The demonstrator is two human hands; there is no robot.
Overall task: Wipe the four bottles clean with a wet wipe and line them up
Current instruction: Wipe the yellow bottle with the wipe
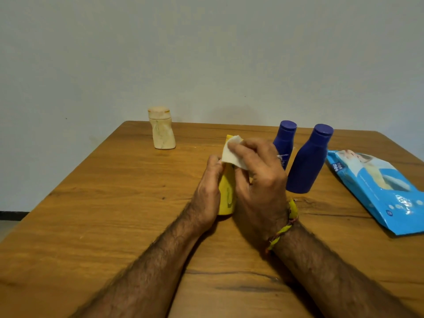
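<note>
A yellow bottle [227, 193] stands in the middle of the wooden table [114, 226], mostly hidden between my hands. My left hand [206, 193] grips its left side. My right hand [259, 177] presses a white wet wipe [231, 152] against the bottle's upper part. Two dark blue bottles stand upright just to the right: one [283, 138] partly behind my right hand, the other [307, 161] nearer. A cream bottle [161, 128] stands alone near the table's far left edge.
A blue pack of wet wipes [376, 189] lies flat at the right edge of the table. A plain grey wall [206, 53] rises right behind the table's far edge. Bare wood lies to the left and in front of my forearms.
</note>
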